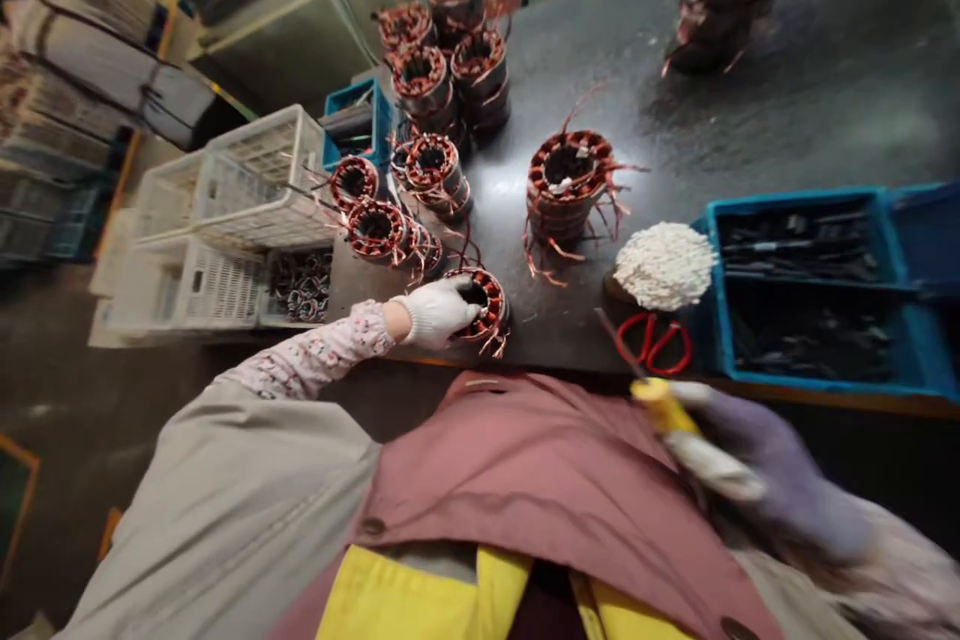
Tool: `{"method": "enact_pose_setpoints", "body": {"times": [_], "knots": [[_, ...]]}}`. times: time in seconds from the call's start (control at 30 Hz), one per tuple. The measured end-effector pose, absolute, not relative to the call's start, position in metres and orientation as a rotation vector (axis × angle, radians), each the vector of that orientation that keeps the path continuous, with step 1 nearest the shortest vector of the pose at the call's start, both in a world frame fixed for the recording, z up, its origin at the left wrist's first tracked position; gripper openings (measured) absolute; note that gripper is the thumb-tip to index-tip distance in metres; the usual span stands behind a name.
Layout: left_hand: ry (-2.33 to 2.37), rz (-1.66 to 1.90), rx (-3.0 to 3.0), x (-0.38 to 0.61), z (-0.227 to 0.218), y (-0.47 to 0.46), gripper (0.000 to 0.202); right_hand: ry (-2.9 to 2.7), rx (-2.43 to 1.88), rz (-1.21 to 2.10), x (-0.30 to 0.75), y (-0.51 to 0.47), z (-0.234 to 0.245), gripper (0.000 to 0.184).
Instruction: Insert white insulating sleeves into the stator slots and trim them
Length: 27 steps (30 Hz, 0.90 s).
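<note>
My left hand (437, 312), in a white glove, grips a copper-wound motor stator (495, 308) at the table's front edge, its fingers reaching into the bore. My right hand (716, 450), gloved and blurred by motion, is closed around the yellow handle of a thin-shafted tool that looks like a screwdriver (658, 404). Its shaft points up and left, away from my body. Red-handled scissors (654, 344) lie just beyond that tool, close to a bundle of white pieces (666, 265). A larger stack of wound stators (566, 185) stands farther back, with loose wire ends sticking out.
More stators (450, 85) stand in stacks along the table's left side. Blue bins (799, 290) with dark strips sit at the right. White plastic crates (259, 175) and a small blue bin (356, 125) are at the left. Another dark stack (705, 25) stands at the back right.
</note>
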<state>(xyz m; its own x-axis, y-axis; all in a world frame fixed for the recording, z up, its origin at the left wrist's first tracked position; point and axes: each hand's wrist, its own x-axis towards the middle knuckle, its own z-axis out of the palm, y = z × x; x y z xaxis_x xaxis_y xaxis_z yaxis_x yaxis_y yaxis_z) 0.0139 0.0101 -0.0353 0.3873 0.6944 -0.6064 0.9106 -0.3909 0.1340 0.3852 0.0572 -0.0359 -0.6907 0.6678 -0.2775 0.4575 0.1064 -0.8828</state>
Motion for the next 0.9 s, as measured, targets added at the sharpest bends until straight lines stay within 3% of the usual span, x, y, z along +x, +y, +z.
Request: {"method": "enact_pose_setpoints", "body": {"times": [0.1, 0.17, 0.27, 0.4, 0.63, 0.9], "knots": [[1.459, -0.606, 2.316, 0.020, -0.024, -0.007, 0.059, -1.935, -1.145, 1.882, 0.344, 0.011, -0.073, 0.032], [1.561, -0.594, 2.313, 0.028, -0.016, -0.016, 0.074, -1.926, -1.191, 1.778, 0.325, 0.005, -0.092, 0.030], [1.673, -0.703, 2.246, 0.041, -0.012, -0.019, 0.082, -2.027, -1.169, 1.602, 0.313, 0.008, -0.113, 0.038], [1.798, -0.814, 2.106, 0.050, -0.024, -0.010, 0.066, -2.095, -1.113, 1.522, 0.305, 0.013, -0.122, 0.051], [1.569, -0.885, 2.144, 0.028, -0.029, -0.009, 0.042, -2.231, -1.138, 1.431, 0.304, 0.021, -0.123, 0.043], [1.552, -0.729, 2.247, 0.025, -0.037, -0.017, 0.048, -2.713, -1.179, 1.095, 0.292, 0.029, -0.109, 0.044]]}}
